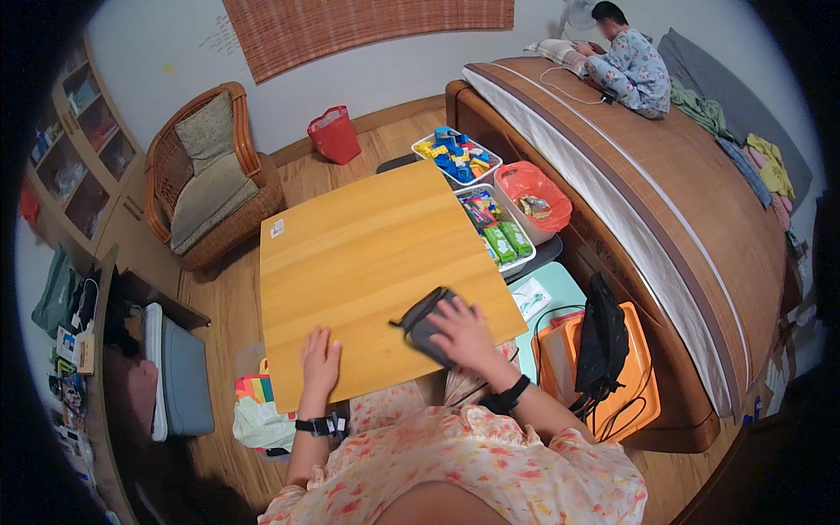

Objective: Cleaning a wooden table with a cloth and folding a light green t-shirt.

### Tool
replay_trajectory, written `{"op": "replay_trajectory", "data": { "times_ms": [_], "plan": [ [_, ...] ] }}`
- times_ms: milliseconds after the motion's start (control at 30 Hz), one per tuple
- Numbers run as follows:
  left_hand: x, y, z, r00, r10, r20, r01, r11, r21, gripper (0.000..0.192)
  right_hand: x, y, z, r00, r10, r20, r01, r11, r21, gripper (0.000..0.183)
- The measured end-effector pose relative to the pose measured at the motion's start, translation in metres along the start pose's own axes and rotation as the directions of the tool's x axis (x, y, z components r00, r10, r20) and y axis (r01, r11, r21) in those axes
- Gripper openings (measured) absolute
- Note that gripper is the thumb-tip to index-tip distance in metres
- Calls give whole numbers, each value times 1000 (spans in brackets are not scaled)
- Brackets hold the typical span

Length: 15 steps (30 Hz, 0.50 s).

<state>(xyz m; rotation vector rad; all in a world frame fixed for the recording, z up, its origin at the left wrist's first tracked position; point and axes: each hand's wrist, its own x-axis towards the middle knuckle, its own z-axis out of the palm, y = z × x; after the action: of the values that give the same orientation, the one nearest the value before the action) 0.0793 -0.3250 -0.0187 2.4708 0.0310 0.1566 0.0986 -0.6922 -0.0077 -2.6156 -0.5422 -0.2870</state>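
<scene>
A small dark grey zippered pouch [423,325] lies on the near right part of a yellow wooden tabletop [367,262]. My right hand [462,333] rests over the pouch's right side with its fingers spread; whether it grips the fabric cannot be made out. At the near left edge of the tabletop, my left hand [320,359] lies flat on the wood and holds nothing. Both wrists wear black straps.
To the right stand a basket of toy bricks [459,157], a basket of packets [499,230], a bin with a red bag [535,197] and an orange tray [630,380] bearing a black bag [600,338]. A person [630,65] sits on the bed [656,177]. A wicker armchair [203,177] stands left.
</scene>
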Motion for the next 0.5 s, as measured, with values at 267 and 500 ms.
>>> {"op": "replay_trajectory", "data": {
  "times_ms": [267, 500],
  "plan": [
    [-24, -5, 1, 998, -56, -37, 66, 933, 354, 66, 32, 45, 1, 952, 279, -124, -297, 940, -166, 60],
    [-26, 5, -8, 994, -104, -17, 102, 914, 393, 78, 43, -73, 54, 953, -289, 91, 291, 957, -13, 75]
  ]
}}
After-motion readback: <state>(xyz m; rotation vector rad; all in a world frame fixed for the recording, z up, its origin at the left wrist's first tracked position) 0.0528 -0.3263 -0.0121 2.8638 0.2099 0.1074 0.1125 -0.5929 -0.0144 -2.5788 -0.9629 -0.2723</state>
